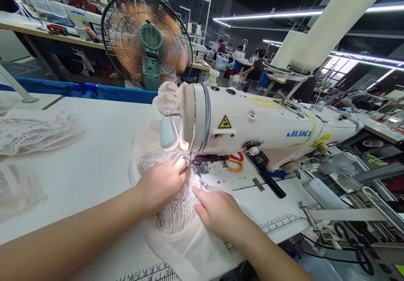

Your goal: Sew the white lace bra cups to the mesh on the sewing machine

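Note:
A white lace garment point(176, 213) lies on the sewing machine bed, its upper part at the presser foot point(193, 167). My left hand point(164, 184) is closed on the lace just left of the needle area, fingertips bunched together. On the other side, my right hand point(217, 211) grips the garment's right edge, its index finger and thumb on the lace; the remaining fingers are hidden. Above both hands is the white JUKI sewing machine point(246, 119), with a lit pale-blue lamp point(168, 133) at its head. More of the white fabric bunches behind the machine head.
White lace pieces point(34, 131) lie at the left of the table. Orange-handled scissors point(235, 164) rest under the machine arm. A large fan point(148, 41) stands behind, thread cones point(331, 24) at upper right. Black scissors point(355, 245) hang lower right. Other people sit at machines farther back.

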`<state>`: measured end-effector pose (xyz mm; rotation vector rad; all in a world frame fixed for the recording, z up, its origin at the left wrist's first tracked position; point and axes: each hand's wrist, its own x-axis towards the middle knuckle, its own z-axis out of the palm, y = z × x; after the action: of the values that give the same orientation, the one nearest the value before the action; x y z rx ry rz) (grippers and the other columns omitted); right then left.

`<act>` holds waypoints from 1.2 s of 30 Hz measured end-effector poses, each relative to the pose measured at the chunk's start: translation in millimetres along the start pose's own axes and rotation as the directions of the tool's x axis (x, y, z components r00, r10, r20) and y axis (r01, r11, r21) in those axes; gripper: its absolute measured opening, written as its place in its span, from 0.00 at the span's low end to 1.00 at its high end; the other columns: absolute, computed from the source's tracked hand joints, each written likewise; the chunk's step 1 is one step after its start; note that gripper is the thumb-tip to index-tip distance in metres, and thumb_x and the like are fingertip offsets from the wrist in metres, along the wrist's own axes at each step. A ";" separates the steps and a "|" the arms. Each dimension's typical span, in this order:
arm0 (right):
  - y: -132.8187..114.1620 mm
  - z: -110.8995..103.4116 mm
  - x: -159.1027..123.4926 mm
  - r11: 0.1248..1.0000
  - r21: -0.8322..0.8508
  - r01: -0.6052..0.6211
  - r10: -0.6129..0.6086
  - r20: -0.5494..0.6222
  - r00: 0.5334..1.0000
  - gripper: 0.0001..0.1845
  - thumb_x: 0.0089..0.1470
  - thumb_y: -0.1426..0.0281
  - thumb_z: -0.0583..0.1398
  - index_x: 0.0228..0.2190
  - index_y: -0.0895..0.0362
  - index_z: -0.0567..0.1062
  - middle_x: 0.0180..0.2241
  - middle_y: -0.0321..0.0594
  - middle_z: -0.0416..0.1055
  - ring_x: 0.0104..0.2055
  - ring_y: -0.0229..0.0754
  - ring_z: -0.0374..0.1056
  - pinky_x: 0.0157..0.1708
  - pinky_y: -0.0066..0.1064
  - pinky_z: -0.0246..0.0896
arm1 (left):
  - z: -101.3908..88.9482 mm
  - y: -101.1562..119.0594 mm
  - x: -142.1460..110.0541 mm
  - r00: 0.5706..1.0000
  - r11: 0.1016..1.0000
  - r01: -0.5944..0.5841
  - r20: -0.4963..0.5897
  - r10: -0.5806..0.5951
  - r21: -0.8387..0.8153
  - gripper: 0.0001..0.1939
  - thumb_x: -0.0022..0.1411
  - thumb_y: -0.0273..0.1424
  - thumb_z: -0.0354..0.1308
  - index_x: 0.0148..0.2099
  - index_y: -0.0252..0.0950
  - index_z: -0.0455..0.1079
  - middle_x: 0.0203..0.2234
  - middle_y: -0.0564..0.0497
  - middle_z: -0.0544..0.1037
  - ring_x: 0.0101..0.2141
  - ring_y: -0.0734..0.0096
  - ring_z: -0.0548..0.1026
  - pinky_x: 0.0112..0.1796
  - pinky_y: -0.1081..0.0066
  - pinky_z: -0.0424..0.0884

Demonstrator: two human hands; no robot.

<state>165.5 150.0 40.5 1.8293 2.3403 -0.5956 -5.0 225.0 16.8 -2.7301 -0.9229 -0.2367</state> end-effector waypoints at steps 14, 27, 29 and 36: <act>0.5 2.9 0.7 1.000 0.010 -0.005 0.005 -0.017 1.000 0.27 0.60 0.69 0.49 0.60 0.57 0.62 0.35 0.45 0.77 0.39 0.49 0.72 0.31 0.34 0.57 | 21.6 -9.1 -9.0 0.983 0.976 -0.169 0.055 0.178 -0.139 0.21 0.59 0.18 0.48 0.54 0.28 0.70 0.52 0.39 0.74 0.51 0.58 0.72 0.49 0.63 0.71; 2.0 -2.8 5.0 0.999 0.031 -0.023 0.023 -0.005 1.000 0.27 0.60 0.68 0.49 0.60 0.56 0.61 0.37 0.46 0.77 0.40 0.48 0.72 0.32 0.33 0.58 | 13.4 -10.5 -0.9 0.992 0.971 -0.123 0.001 0.126 -0.204 0.18 0.65 0.21 0.42 0.46 0.28 0.73 0.43 0.38 0.76 0.41 0.57 0.74 0.39 0.60 0.75; 1.0 -4.1 7.2 0.999 0.023 -0.024 0.024 -0.003 1.000 0.27 0.60 0.68 0.49 0.61 0.56 0.61 0.37 0.46 0.77 0.41 0.49 0.72 0.32 0.33 0.59 | 13.2 -13.4 1.5 0.991 0.979 -0.129 0.025 0.134 -0.160 0.17 0.64 0.21 0.44 0.47 0.27 0.73 0.44 0.38 0.77 0.41 0.56 0.74 0.39 0.60 0.75; -1.3 -4.0 14.6 0.999 0.007 -0.037 0.037 -0.037 0.999 0.27 0.60 0.67 0.49 0.61 0.57 0.60 0.34 0.45 0.77 0.38 0.51 0.72 0.30 0.35 0.58 | 12.4 -26.9 9.0 0.989 0.980 -0.146 0.000 0.147 -0.132 0.16 0.60 0.19 0.48 0.44 0.28 0.75 0.41 0.39 0.78 0.40 0.53 0.75 0.41 0.57 0.74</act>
<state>161.0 164.5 39.7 1.8976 2.3249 -0.5702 -13.4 254.4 11.9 -2.9072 -0.7278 -0.2653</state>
